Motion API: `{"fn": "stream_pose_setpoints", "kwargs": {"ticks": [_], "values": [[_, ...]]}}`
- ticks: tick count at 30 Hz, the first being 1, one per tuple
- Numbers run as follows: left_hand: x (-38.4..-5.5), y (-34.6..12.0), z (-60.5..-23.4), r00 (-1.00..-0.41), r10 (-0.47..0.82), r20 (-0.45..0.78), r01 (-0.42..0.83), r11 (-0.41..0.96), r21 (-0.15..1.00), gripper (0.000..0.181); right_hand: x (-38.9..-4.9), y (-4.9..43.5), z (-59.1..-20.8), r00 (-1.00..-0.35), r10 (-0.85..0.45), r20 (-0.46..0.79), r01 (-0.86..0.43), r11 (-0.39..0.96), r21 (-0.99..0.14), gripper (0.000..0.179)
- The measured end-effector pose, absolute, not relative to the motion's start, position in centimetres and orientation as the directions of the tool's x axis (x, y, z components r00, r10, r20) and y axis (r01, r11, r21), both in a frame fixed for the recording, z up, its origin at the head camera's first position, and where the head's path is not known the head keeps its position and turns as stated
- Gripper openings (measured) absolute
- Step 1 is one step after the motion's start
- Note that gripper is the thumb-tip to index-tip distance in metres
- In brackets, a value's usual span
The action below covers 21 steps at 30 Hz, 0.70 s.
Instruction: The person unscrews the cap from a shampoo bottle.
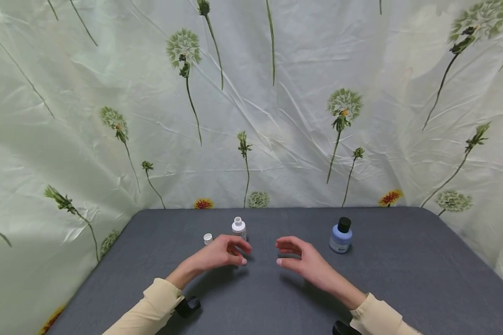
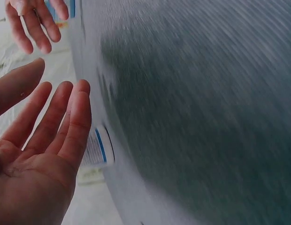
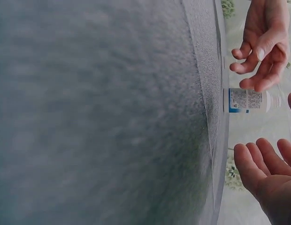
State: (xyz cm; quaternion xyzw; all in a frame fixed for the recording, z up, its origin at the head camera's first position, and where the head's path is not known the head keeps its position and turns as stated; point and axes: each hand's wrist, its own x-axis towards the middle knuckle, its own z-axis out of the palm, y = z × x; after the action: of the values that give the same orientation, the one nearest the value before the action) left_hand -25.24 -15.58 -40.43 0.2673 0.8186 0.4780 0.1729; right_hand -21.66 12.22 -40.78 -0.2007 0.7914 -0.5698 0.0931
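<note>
My left hand (image 1: 223, 253) hovers over the table with relaxed fingers and holds nothing. Just behind it stands an uncapped white bottle (image 1: 238, 227), its lower part partly covered by the fingers; the right wrist view shows this bottle's (image 3: 248, 100) printed label with a blue band. A small white cap (image 1: 207, 238) lies left of the bottle, close behind the left hand. Facing the left hand across a gap, my right hand (image 1: 305, 261) is also in the air, its fingers loosely bent and nothing in them. To its right stands a blue bottle (image 1: 341, 236) with a black cap.
The dark grey tabletop (image 1: 260, 298) spreads under both hands. Along its back edge hangs a pale curtain (image 1: 293, 139) printed with dandelions. Black straps (image 1: 187, 307) sit at the wrists near the cream sleeves.
</note>
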Motion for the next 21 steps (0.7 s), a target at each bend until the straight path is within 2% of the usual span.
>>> {"fn": "stream_pose_setpoints", "kwargs": {"ticks": [21], "values": [[-27.5,-8.3,-40.2,-0.756,0.655,-0.013,0.334,0.402,0.853,0.027,-19.9,17.0,-41.0,-0.931,-0.362,0.054,-0.168,0.291,-0.942,0.048]]}}
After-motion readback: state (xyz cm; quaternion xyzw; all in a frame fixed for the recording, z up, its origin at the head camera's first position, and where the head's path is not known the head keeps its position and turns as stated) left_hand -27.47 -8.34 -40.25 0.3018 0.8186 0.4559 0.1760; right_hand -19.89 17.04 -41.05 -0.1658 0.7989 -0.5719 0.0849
